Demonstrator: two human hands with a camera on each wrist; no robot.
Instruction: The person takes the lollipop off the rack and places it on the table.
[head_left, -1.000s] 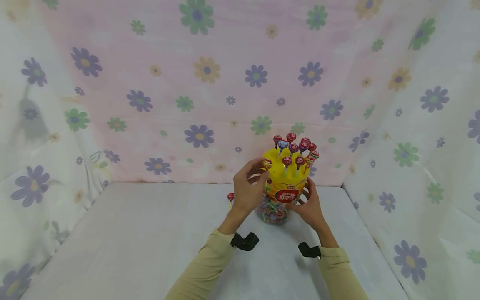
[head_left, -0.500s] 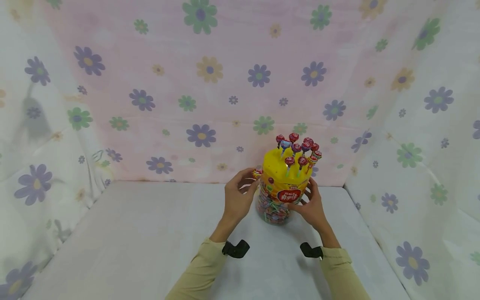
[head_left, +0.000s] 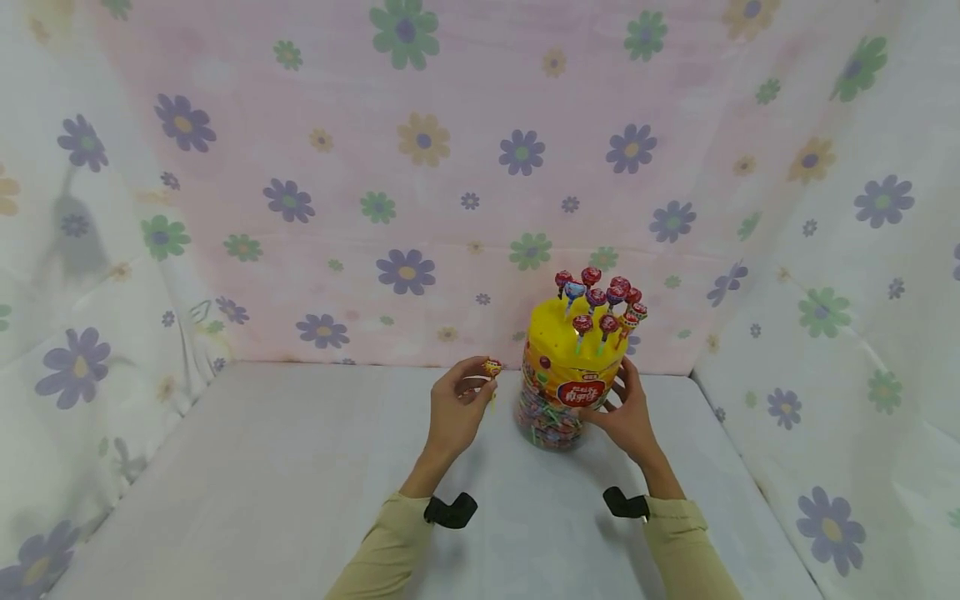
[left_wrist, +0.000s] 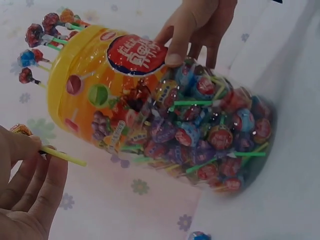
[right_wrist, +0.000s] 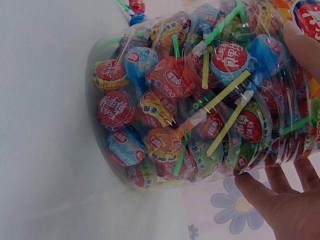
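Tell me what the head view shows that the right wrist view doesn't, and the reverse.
Only the head view: the left hand pinching a yellow-and-red lollipop, plus the yellow lid with standing lollipops.
Only the right wrist view: loose candy in red and blue wrappers, near the top edge.
Both: the candy jar, the packed lollipops inside it, and the right hand gripping the jar.

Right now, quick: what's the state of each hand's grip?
Left hand: holding one wrapped lollipop in a pinch.
Right hand: holding the side of the candy jar.
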